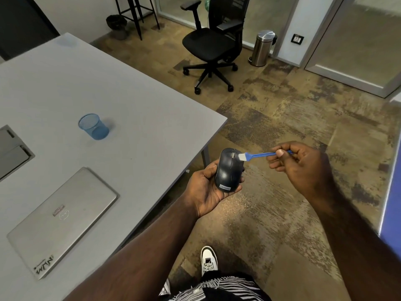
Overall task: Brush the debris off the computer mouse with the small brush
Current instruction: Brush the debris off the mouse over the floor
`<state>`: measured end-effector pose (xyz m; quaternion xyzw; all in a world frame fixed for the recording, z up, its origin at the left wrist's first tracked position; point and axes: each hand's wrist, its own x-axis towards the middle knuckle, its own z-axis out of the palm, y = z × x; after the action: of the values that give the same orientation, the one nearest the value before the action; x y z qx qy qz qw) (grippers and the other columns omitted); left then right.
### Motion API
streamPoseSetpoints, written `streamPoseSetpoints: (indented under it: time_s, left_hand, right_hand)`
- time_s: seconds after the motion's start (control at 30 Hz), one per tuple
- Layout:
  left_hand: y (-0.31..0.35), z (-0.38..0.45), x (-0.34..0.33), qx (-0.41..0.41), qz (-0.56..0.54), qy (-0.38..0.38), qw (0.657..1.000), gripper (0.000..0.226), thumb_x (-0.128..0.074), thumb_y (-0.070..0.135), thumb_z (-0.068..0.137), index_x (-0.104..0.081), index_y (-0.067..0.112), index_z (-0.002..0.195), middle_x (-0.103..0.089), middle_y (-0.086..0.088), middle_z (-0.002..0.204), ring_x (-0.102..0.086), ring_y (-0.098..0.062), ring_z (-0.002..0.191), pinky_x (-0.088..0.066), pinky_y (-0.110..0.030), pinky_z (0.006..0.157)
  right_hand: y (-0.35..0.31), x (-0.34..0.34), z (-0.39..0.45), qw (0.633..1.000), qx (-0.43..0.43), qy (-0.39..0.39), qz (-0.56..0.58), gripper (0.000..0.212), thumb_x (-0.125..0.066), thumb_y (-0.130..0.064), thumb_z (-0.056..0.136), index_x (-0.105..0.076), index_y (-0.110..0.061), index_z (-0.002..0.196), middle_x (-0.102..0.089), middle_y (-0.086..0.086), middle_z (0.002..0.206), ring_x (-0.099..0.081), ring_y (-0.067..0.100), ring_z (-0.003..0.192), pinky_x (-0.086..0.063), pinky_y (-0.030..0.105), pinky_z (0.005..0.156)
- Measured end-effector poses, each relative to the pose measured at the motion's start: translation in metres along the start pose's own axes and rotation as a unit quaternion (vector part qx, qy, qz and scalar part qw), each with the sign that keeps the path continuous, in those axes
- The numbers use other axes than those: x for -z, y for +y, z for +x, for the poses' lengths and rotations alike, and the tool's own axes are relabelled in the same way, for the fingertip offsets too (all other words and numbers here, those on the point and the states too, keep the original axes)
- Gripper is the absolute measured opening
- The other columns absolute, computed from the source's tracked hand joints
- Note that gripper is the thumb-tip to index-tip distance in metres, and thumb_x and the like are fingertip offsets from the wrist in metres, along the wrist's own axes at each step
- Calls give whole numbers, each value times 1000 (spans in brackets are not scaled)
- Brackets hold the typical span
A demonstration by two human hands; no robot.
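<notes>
A dark computer mouse with a small label at its near end lies cupped in my left hand, held above the floor just off the table's right corner. My right hand pinches the blue handle of a small brush between thumb and fingers. The brush's white bristles touch the mouse's far right side, next to the scroll wheel. No debris is visible on the mouse at this size.
A grey table on the left carries a closed silver laptop, a blue mesh cup and a cable hatch. A black office chair and a steel bin stand on the patterned carpet beyond.
</notes>
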<state>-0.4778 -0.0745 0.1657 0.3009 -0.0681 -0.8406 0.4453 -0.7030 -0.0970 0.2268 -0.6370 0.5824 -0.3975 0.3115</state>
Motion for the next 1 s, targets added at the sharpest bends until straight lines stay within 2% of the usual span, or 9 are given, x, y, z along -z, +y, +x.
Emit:
streamPoseSetpoints:
  time_s: [0.1, 0.2, 0.27, 0.47, 0.63, 0.73, 0.83, 0.93, 1.0]
  left_hand:
    - [1, 1, 1, 6, -3, 9, 1000, 43, -31, 21, 99, -50, 9, 136, -60, -29, 125, -65, -44, 99, -56, -47, 82]
    - [1, -1, -2, 11, 8, 3, 1000, 47, -36, 20, 94, -49, 9, 138, -58, -29, 129, -64, -43, 101, -55, -47, 83]
    - [2, -2, -3, 15, 9, -6, 1000, 50, -41, 21, 90, -50, 9, 137, -57, -29, 130, -63, -42, 102, -55, -47, 83]
    - [4, -2, 0, 10, 13, -11, 1000, 52, -45, 22, 87, -51, 8, 137, -60, -28, 127, -65, -41, 101, -56, -45, 82]
    - [2, -2, -1, 19, 15, -11, 1000, 47, -43, 22, 89, -54, 9, 133, -59, -28, 128, -66, -41, 99, -57, -46, 80]
    - [1, -3, 0, 21, 10, -17, 1000, 48, -40, 22, 91, -51, 10, 137, -58, -28, 129, -65, -41, 100, -56, -46, 81]
    - [1, -4, 1, 27, 15, -12, 999, 49, -39, 21, 92, -48, 10, 139, -56, -29, 132, -65, -41, 100, -57, -46, 81]
    - [0, -4, 0, 29, 17, -19, 999, 46, -31, 21, 98, -46, 10, 141, -54, -30, 134, -64, -41, 101, -56, -46, 81]
    - [0, -4, 0, 29, 16, -22, 999, 46, -29, 21, 100, -46, 10, 141, -52, -30, 136, -64, -41, 102, -56, -46, 81]
  right_hand:
    - [1, 0, -3, 998, 38, -56, 7, 37, -60, -5, 96, -69, -40, 90, -77, -12, 79, -75, 6, 65, -60, 20, 62]
    - [7, -1, 3, 999, 25, 29, -33, 28, -58, -6, 97, -71, -30, 94, -74, -11, 72, -75, 4, 68, -63, 29, 65]
    - [7, -1, 6, 998, 29, 42, -39, 22, -57, -7, 98, -72, -22, 102, -73, -15, 77, -75, 4, 68, -64, 34, 67]
    - [-5, 4, 3, 994, 96, -48, 27, 28, -54, -30, 93, -70, -52, 99, -76, -15, 83, -76, 7, 70, -61, 23, 64]
    - [4, -1, 10, 995, 81, -2, -59, 21, -51, -32, 92, -70, -34, 100, -75, -9, 77, -75, 8, 69, -64, 41, 67]
    - [2, 0, 10, 994, 87, -11, -58, 23, -49, -37, 92, -68, -33, 104, -74, -11, 78, -75, 5, 70, -64, 36, 66]
    - [-4, 0, 7, 990, 119, -43, -69, 21, -51, -33, 92, -68, -33, 105, -73, -14, 80, -74, 1, 71, -63, 28, 65]
    - [-1, 3, 13, 988, 116, 8, -100, 19, -56, -12, 96, -73, -21, 99, -74, -5, 76, -75, 7, 69, -64, 37, 65]
    - [-3, 5, 12, 989, 117, 1, -92, 21, -57, -4, 96, -73, -17, 100, -74, -5, 78, -75, 7, 70, -64, 35, 66]
